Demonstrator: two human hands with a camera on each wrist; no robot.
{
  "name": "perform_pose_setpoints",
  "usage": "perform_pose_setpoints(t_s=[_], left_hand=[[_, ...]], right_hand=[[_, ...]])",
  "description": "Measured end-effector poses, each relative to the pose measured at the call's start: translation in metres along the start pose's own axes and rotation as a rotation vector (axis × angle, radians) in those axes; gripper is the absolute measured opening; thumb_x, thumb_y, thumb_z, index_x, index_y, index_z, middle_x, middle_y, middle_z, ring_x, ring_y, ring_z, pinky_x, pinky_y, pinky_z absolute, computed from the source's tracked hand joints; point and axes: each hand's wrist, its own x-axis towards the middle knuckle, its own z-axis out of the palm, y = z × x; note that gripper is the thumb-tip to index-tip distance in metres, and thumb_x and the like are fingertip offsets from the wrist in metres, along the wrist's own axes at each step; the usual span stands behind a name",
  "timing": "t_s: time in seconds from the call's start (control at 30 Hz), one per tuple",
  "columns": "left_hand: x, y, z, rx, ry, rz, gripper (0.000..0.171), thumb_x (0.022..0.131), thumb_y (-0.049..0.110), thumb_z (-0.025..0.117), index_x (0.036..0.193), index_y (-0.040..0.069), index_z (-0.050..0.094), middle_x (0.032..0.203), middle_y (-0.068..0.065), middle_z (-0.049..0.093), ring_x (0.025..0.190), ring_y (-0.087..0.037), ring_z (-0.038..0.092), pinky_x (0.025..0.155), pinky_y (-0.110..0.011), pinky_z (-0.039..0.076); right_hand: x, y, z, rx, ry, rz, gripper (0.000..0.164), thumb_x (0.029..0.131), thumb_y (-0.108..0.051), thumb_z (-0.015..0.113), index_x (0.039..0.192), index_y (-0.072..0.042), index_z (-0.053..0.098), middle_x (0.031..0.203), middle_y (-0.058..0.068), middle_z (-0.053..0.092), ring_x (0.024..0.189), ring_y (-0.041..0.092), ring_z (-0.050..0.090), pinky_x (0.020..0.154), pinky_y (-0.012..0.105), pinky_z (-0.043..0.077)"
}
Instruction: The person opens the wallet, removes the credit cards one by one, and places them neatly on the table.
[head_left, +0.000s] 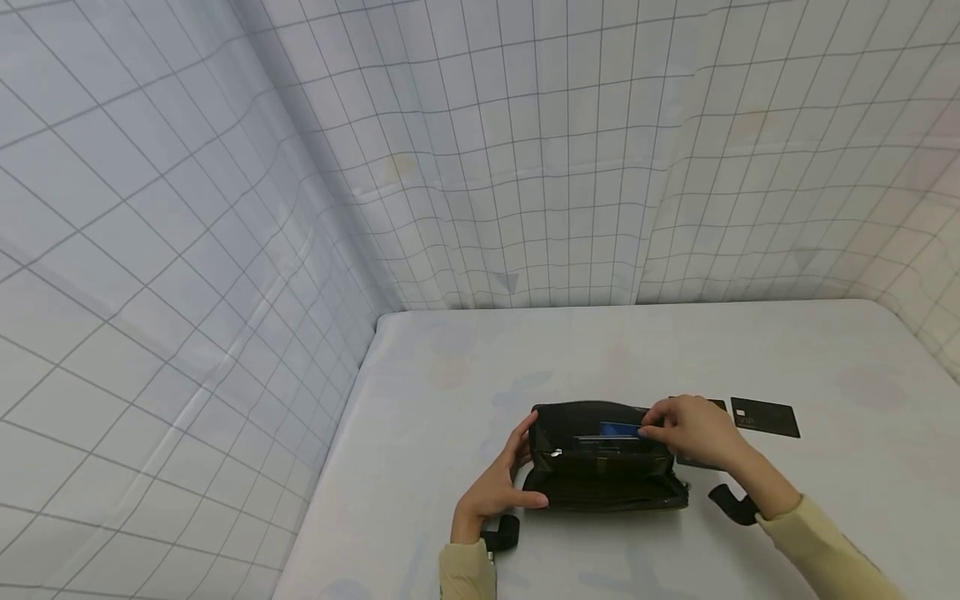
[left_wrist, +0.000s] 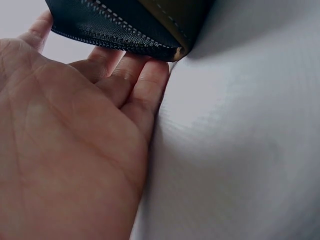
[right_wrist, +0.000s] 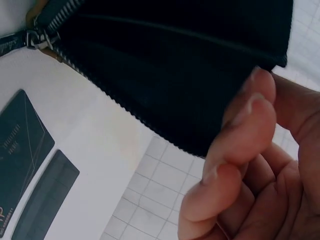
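Observation:
A black zip-around wallet (head_left: 606, 493) lies unzipped on the table, its mouth spread wide and its inner compartments showing. Inside, a blue card (head_left: 618, 429) sticks up from a slot. My left hand (head_left: 495, 483) holds the wallet's left end, thumb at the front corner and fingers behind the far corner; in the left wrist view fingertips (left_wrist: 152, 75) touch the zipped edge. With thumb inside and fingers outside, my right hand (head_left: 693, 425) pinches the far right edge, close to the blue card. The right wrist view shows the dark side panel (right_wrist: 160, 75) between thumb and fingers.
A black card (head_left: 765, 417) with a chip lies right of the wallet. More dark cards (head_left: 701, 463) lie partly hidden under the right hand. Black wrist mounts (head_left: 508, 533) show by both wrists. White grid-patterned curtains (head_left: 525, 167) border the white table (head_left: 420, 467).

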Motion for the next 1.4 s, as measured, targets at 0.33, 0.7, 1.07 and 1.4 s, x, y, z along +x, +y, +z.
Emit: perform_pose_setpoints(t_s=[0.33,0.7,1.07,1.4], left_hand=[[0.0,-0.005,0.0,0.007,0.009,0.014,0.107,0.078,0.037,0.079,0.154,0.027,0.005,0.152,-0.01,0.022,0.134,-0.024,0.031,0.109,-0.036,0.027],[-0.001,-0.004,-0.001,0.01,-0.002,0.003,0.107,0.079,0.033,0.079,0.154,0.025,0.003,0.152,-0.013,0.02,0.134,-0.026,0.032,0.109,-0.038,0.027],[-0.001,-0.005,0.0,-0.004,0.008,-0.014,0.106,0.078,0.036,0.079,0.154,0.03,0.005,0.153,-0.008,0.019,0.135,-0.024,0.029,0.11,-0.035,0.025],[0.0,-0.004,0.0,0.011,0.008,-0.043,0.106,0.078,0.042,0.078,0.153,0.032,0.004,0.154,-0.005,0.017,0.136,-0.022,0.027,0.11,-0.037,0.025]], right_hand=[[0.004,-0.005,0.005,-0.076,0.054,0.013,0.008,0.085,-0.021,0.072,0.079,-0.016,0.069,0.05,-0.01,0.046,0.042,0.009,0.043,0.04,0.026,0.032],[0.003,-0.002,0.006,-0.071,0.116,-0.04,0.008,0.086,-0.021,0.071,0.08,-0.016,0.069,0.054,-0.012,0.044,0.043,0.008,0.037,0.041,0.024,0.029],[0.003,0.004,-0.002,0.023,0.135,-0.053,0.013,0.09,-0.026,0.068,0.084,-0.015,0.064,0.061,-0.009,0.043,0.049,0.008,0.036,0.044,0.025,0.029],[-0.001,0.013,0.001,0.058,0.137,-0.049,0.023,0.09,-0.03,0.067,0.077,-0.017,0.053,0.063,-0.006,0.04,0.053,0.009,0.036,0.049,0.027,0.031]])
